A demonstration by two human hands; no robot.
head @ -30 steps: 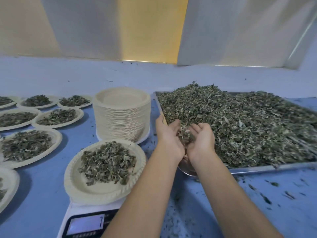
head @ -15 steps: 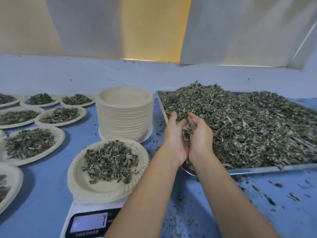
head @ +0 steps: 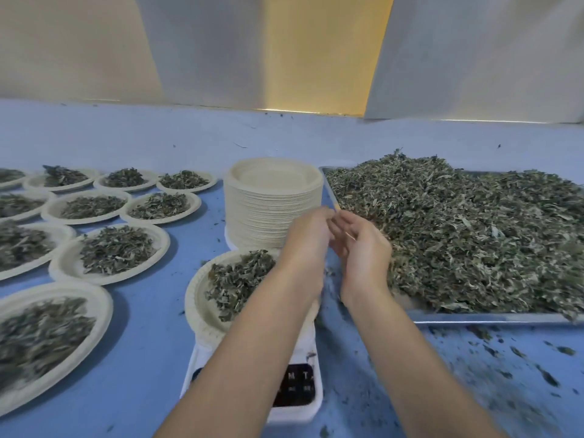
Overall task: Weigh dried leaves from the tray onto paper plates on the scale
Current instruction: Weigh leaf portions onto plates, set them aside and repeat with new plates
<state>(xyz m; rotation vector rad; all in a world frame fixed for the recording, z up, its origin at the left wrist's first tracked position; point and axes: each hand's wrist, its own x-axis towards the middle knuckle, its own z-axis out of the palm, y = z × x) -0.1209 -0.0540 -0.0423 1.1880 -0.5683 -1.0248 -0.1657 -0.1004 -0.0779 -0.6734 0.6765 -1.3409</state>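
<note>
A metal tray [head: 474, 318] on the right holds a big heap of dried leaves [head: 458, 235]. To its left, a paper plate [head: 196, 298] with a small pile of leaves [head: 237, 279] sits on a white scale [head: 297, 393]. My left hand [head: 305, 245] and my right hand [head: 363, 251] are cupped together, fingers curled, above the gap between plate and tray. They hold a scoop of leaves that their backs mostly hide. My left forearm covers the plate's right side and part of the scale's display.
A tall stack of empty paper plates [head: 271, 197] stands just behind the scale. Several filled plates [head: 110, 251] cover the blue table on the left. Loose leaf bits [head: 505, 358] litter the table in front of the tray.
Both hands lifted out of the tray's near-left corner and moved left, toward the plate on the scale, closing together around the scooped leaves. The camera turned left too.
</note>
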